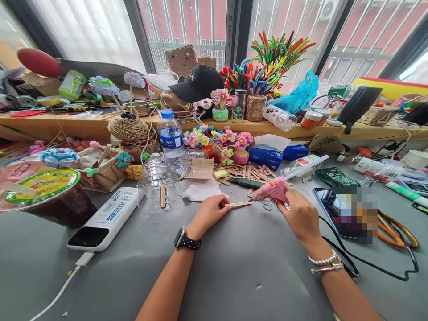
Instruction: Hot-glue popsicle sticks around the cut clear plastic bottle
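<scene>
Between the fingers of my left hand (211,215) is one end of a thin wooden craft stick (240,204), held just above the grey table. My right hand (300,215) is wrapped round the handle of a pink hot glue gun (271,191), with a pale glue stick poking out of its back. The gun's nozzle points down and left, close to the far end of the craft stick; whether they touch I cannot tell. Behind lie a pile of loose craft sticks (247,171), a dark green utility knife (249,182) and a white paper (204,189).
Left are a clear plastic bottle piece (158,187), a white power bank (106,218) and a lidded drink cup (63,205). Right lie a phone (334,211), orange-handled scissors (391,232) and a black cord (374,267). A crowded wooden shelf (197,127) spans the back.
</scene>
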The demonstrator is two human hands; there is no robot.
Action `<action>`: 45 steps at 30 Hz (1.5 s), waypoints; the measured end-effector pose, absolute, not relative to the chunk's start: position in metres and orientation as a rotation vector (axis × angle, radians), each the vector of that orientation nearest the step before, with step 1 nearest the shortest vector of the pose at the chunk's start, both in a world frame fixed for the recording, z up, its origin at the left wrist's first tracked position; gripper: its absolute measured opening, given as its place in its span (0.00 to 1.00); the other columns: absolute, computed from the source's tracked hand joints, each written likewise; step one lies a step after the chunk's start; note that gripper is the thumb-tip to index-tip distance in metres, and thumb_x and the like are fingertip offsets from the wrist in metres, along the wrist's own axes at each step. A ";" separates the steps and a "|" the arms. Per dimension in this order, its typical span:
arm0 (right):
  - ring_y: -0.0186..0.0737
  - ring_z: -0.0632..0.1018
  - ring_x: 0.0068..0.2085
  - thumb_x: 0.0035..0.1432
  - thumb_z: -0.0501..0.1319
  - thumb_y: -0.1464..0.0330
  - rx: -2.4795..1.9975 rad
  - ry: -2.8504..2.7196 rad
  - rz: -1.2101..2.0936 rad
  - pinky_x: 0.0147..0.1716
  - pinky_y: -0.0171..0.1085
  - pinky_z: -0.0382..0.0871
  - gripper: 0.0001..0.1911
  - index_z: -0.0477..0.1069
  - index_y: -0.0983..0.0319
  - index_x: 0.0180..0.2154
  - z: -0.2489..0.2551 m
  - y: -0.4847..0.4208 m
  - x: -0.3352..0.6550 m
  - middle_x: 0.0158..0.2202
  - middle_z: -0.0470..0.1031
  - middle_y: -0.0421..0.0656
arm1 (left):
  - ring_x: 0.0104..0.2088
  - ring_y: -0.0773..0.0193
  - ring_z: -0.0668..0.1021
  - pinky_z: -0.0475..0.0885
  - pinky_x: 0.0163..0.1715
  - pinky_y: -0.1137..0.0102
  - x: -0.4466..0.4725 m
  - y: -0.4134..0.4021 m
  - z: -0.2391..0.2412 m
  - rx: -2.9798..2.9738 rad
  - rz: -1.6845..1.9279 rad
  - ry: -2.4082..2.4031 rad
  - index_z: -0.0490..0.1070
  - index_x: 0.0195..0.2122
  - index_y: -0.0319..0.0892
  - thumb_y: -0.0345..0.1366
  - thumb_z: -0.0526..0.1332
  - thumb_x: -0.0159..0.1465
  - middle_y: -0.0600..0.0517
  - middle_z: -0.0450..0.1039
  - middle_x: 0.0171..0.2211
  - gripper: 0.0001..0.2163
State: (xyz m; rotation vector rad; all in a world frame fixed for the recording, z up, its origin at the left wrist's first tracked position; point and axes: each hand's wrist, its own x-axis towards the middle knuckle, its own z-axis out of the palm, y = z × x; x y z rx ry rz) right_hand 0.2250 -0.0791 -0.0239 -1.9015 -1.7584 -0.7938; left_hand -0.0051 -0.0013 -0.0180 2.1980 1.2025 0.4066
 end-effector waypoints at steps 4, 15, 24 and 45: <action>0.37 0.70 0.28 0.53 0.51 0.65 -1.913 -1.755 -0.770 0.23 0.33 0.56 0.10 0.65 0.64 0.31 -0.023 -0.079 0.226 0.25 0.69 0.43 | 0.29 0.66 0.70 0.60 0.26 0.74 -0.005 -0.001 -0.019 2.197 0.411 1.205 0.69 0.31 0.42 0.39 0.53 0.54 0.53 0.71 0.28 0.09; 0.38 0.70 0.28 0.53 0.50 0.63 -1.953 -1.746 -0.744 0.24 0.33 0.58 0.14 0.66 0.65 0.38 -0.022 -0.080 0.226 0.27 0.71 0.45 | 0.29 0.66 0.70 0.60 0.25 0.74 -0.005 -0.001 -0.020 2.199 0.413 1.191 0.69 0.32 0.42 0.39 0.53 0.54 0.53 0.71 0.29 0.09; 0.38 0.71 0.29 0.53 0.51 0.64 -1.975 -1.750 -0.698 0.25 0.34 0.59 0.14 0.67 0.66 0.39 -0.020 -0.081 0.228 0.27 0.71 0.45 | 0.28 0.66 0.70 0.59 0.24 0.74 -0.005 -0.001 -0.017 2.186 0.402 1.194 0.69 0.32 0.42 0.38 0.53 0.54 0.54 0.71 0.28 0.09; 0.38 0.71 0.29 0.54 0.49 0.63 -1.950 -1.762 -0.678 0.24 0.34 0.59 0.17 0.65 0.65 0.42 -0.020 -0.081 0.228 0.29 0.72 0.46 | 0.29 0.65 0.70 0.59 0.24 0.74 -0.004 -0.001 -0.018 2.193 0.402 1.206 0.69 0.31 0.42 0.39 0.53 0.54 0.53 0.71 0.28 0.09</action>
